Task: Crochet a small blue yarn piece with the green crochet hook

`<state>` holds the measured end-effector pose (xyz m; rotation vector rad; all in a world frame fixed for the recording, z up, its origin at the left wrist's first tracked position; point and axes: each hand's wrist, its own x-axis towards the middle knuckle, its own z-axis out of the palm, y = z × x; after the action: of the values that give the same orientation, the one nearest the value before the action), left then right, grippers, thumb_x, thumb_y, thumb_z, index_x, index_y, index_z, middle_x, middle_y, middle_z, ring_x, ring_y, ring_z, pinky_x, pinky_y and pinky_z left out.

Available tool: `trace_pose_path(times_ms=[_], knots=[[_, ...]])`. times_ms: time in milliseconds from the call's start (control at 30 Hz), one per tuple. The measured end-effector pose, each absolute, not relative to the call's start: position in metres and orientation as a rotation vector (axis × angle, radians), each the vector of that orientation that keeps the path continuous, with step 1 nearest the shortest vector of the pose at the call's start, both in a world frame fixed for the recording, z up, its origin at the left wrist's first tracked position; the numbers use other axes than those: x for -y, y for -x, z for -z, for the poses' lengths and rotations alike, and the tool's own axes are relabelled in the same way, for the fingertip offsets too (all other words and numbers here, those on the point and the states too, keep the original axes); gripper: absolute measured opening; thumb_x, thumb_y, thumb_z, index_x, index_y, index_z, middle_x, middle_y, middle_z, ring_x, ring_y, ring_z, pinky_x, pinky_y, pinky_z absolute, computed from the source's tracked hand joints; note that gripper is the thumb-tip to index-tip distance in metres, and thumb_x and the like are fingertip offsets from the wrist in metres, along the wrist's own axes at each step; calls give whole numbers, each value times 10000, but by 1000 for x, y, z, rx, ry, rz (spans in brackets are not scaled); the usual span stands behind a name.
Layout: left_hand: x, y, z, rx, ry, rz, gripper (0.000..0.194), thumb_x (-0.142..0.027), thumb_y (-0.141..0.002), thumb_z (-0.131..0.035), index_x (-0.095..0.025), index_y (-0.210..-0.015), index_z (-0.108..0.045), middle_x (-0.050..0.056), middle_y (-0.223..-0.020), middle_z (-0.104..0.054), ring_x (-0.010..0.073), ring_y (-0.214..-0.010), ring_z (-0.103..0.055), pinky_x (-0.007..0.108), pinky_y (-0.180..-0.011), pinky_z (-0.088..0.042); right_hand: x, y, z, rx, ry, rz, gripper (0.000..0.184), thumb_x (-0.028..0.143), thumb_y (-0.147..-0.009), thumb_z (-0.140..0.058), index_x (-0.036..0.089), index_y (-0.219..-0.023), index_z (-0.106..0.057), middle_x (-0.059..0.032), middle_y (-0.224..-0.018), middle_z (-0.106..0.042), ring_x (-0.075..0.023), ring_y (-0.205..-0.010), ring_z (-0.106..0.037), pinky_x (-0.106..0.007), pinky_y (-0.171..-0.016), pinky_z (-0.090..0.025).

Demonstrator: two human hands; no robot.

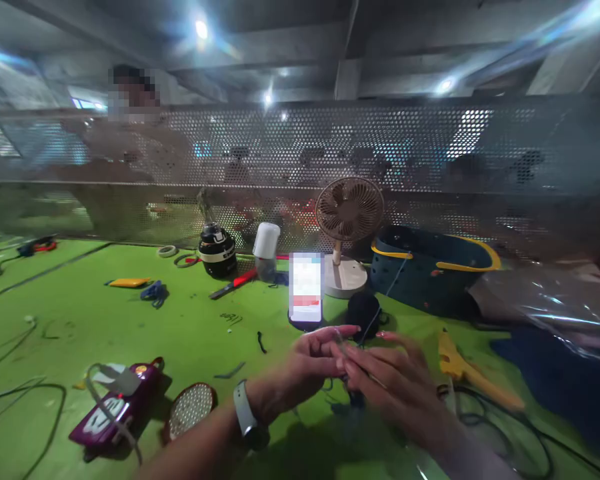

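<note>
My left hand, with a watch on its wrist, meets my right hand above the front of the green table. Both sets of fingertips are pinched together around something small and thin that I cannot make out. A thin bluish cord runs down past a dark round object toward my fingers. Below my hands, dark strands hang or lie, blurred and partly hidden. Just behind the hands stands a phone with its screen lit.
A fan, a dark basket with yellow handles and a black jar line the back. Yellow-handled cutters lie at right amid cables. A purple power strip and a round perforated piece sit at left.
</note>
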<state>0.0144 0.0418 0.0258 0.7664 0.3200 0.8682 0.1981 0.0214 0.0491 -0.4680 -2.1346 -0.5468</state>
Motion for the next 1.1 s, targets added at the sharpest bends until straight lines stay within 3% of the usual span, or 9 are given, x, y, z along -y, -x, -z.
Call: trace_pose_path(times_ms=[200, 333, 433, 500, 600, 733, 800, 967, 1100], knots=[[-53, 5, -31, -397, -912, -804, 584, -100, -647, -829, -131, -1207, -666, -6, -701, -651, 91, -626, -576, 236, -678, -426, -34, -205, -59, 2003, 517, -404, 140, 256, -927, -611, 308, -1000, -719, 14, -934, -797, -171, -833, -735, -381, -935, -513], [-58, 11, -36, -413, -997, -773, 530, -151, -637, -842, -148, -1149, -706, -9, -678, -639, 79, -594, -546, 219, -628, -418, -38, -211, -54, 1613, 701, -999, 74, 314, -854, -703, 277, -826, -762, -8, -817, -780, -187, -813, -718, -319, -799, -557], [-53, 9, -41, -467, -1052, -768, 526, -165, -640, -846, -164, -1147, -706, -12, -694, -634, 87, -613, -557, 233, -640, -436, -43, -211, -43, 1307, 757, -1373, 123, 364, -783, -769, 241, -789, -761, -15, -750, -752, -160, -698, -696, -251, -626, -556], [-49, 5, -44, -519, -1082, -827, 568, -147, -646, -847, -182, -1189, -681, -18, -713, -630, 96, -651, -574, 250, -682, -452, -44, -206, -37, 1138, 784, -1526, 165, 390, -758, -785, 228, -760, -752, -14, -721, -741, -151, -656, -687, -253, -610, -564], [-44, -1, -43, -563, -1085, -908, 672, -123, -642, -852, -218, -1267, -623, -30, -725, -619, 108, -698, -592, 278, -730, -465, -40, -195, -37, 1107, 815, -1482, 193, 433, -776, -758, 240, -765, -758, -19, -703, -748, -158, -614, -689, -272, -577, -578], [-40, -6, -40, -563, -1074, -974, 752, -168, -649, -857, -216, -1337, -559, -34, -713, -603, 112, -684, -574, 290, -718, -460, -31, -189, -48, 1442, 768, -924, 136, 404, -801, -739, 276, -813, -783, -43, -891, -781, -226, -866, -720, -364, -757, -601], [-38, -7, -42, -601, -1104, -1006, 748, -185, -660, -852, -209, -1346, -553, -23, -737, -601, 113, -700, -556, 282, -706, -443, -28, -189, -52, 1549, 752, -791, 106, 370, -834, -713, 304, -868, -789, -27, -912, -780, -212, -889, -715, -345, -773, -598], [-34, -7, -50, -712, -1115, -1057, 749, -211, -693, -832, -247, -1376, -528, -2, -843, -596, 124, -777, -544, 276, -707, -421, -25, -188, -55, 1480, 775, -817, 88, 323, -862, -688, 338, -877, -773, 17, -843, -782, -170, -808, -729, -279, -714, -601], [-34, -9, -48, -747, -1080, -1106, 967, -209, -664, -850, -247, -1490, -348, -33, -750, -600, 106, -688, -533, 268, -676, -420, -21, -184, -52, 1505, 788, -729, 89, 325, -856, -691, 296, -856, -775, -9, -831, -785, -193, -814, -728, -302, -720, -601]])
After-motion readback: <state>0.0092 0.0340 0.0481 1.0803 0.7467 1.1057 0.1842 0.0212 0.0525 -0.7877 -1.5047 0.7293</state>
